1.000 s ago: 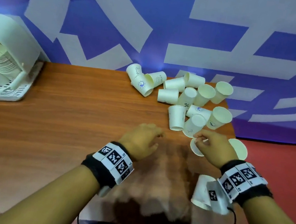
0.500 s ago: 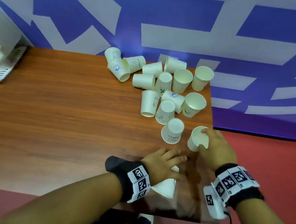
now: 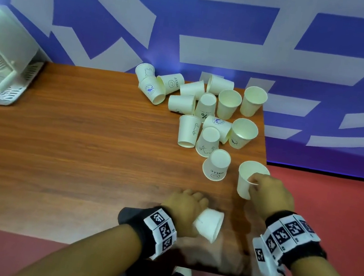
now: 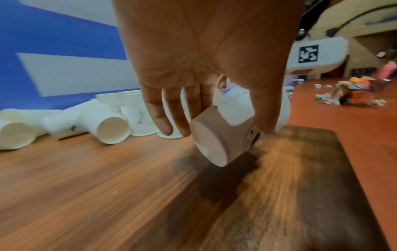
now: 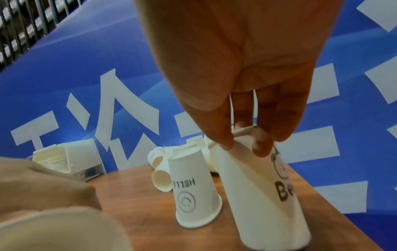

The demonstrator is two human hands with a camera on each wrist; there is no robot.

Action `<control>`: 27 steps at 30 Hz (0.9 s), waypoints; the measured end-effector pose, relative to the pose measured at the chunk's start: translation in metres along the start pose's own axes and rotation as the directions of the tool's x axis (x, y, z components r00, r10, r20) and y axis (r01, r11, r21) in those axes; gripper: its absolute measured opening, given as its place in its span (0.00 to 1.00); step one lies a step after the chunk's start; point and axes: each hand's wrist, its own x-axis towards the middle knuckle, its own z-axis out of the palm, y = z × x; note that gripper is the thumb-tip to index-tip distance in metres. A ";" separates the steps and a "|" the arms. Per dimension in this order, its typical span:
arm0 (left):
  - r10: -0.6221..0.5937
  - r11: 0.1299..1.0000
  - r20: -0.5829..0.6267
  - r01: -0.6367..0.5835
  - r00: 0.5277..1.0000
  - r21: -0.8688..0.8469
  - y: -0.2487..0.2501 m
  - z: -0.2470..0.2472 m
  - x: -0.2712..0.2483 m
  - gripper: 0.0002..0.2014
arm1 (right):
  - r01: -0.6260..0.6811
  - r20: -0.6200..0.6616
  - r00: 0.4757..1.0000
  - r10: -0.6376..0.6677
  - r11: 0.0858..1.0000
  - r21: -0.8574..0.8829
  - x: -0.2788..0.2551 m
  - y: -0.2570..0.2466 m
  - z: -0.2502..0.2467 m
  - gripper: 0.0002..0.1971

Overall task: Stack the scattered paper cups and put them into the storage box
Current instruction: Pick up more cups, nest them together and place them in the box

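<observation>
My left hand (image 3: 185, 206) grips a white paper cup (image 3: 208, 224) lying tilted just above the table near its front edge; in the left wrist view the fingers (image 4: 171, 112) and thumb wrap that cup (image 4: 223, 135). My right hand (image 3: 267, 194) pinches the rim of an upright paper cup (image 3: 247, 179) at the table's right edge; the right wrist view shows thumb and fingertips (image 5: 260, 147) on the rim of this cup (image 5: 257, 195), printed with a bear. Several more cups (image 3: 204, 110) lie scattered at the back right. The white storage box (image 3: 0, 61) stands far left, holding stacked cups.
An upside-down "HELLO" cup (image 3: 216, 165) stands just left of the right hand's cup. The wooden table (image 3: 66, 155) ends at the right edge beside my right hand, over red floor (image 3: 341, 222). A blue and white banner (image 3: 218, 24) backs the table.
My left hand has closed round the cup near the front edge and tipped it up. The right hand has turned its cup upright, mouth up, at the table's right edge.
</observation>
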 end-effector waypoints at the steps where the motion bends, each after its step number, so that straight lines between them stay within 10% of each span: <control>1: -0.033 0.998 -0.038 0.031 0.999 -0.058 -0.006 -0.003 -0.006 0.31 | -0.001 -0.028 1.000 0.001 1.000 -0.001 -0.004 -0.003 -0.003 0.13; 8: -0.278 0.899 -0.244 0.162 0.929 -0.407 -0.079 -0.039 -0.055 0.34 | 0.114 -0.186 0.976 -0.116 0.993 -0.021 -0.032 -0.069 -0.034 0.13; 16: -0.421 0.606 -0.432 -0.107 0.798 -0.789 -0.184 -0.070 -0.156 0.33 | 0.269 -0.282 0.922 -0.266 0.963 -0.026 -0.074 -0.204 -0.029 0.10; 21: -0.395 0.594 -0.515 -0.216 0.761 -0.775 -0.261 -0.058 -0.230 0.42 | 0.328 -0.296 0.899 -0.324 0.944 -0.037 -0.102 -0.308 -0.007 0.09; 27: -0.440 0.685 -0.531 -0.112 0.724 -0.720 -0.334 -0.050 -0.291 0.21 | 0.393 -0.293 0.872 -0.392 0.918 -0.060 -0.122 -0.401 0.004 0.06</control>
